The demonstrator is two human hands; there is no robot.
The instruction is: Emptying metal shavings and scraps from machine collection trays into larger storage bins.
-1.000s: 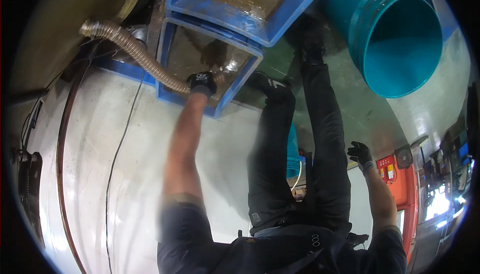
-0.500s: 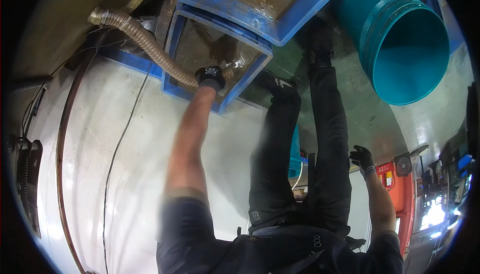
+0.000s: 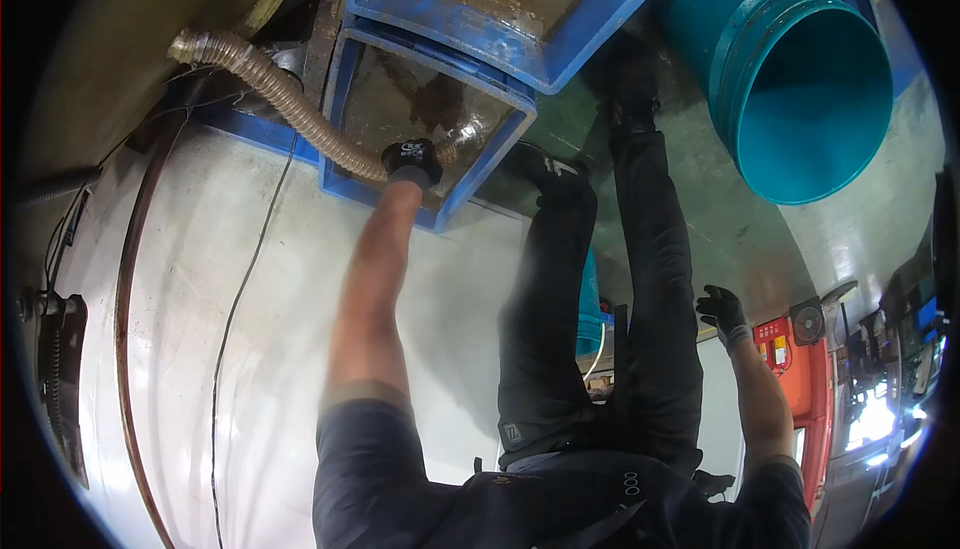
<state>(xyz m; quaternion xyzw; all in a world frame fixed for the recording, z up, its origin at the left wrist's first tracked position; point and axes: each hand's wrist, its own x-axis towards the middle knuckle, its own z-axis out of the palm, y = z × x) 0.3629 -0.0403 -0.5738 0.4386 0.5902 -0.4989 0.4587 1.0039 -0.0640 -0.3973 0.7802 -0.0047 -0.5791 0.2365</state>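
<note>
In a black glove, my left hand (image 3: 411,161) is wrapped round a ribbed, brownish hose (image 3: 315,131) near its end. The hose comes from the upper left and crosses the rim of a blue bin (image 3: 487,177); its end lies inside, over murky liquid. A dark patch shows in that liquid, and I cannot tell if it is a reflection. My right hand (image 3: 722,313), also gloved in black, hangs beside my right leg with its fingers apart and nothing in them.
Another blue bin (image 3: 562,69) adjoins at the top, wet and dirty inside. A large teal bucket (image 3: 812,99) lies tipped at upper right, its mouth facing me. A thin black cable (image 3: 238,299) and a brown pipe or hose (image 3: 126,279) run along the left. Red equipment (image 3: 810,389) stands at right.
The view has shifted slightly, and the bins and bucket sit a little further left. My left hand still grips the hose in the bin; my right hand stays free.
</note>
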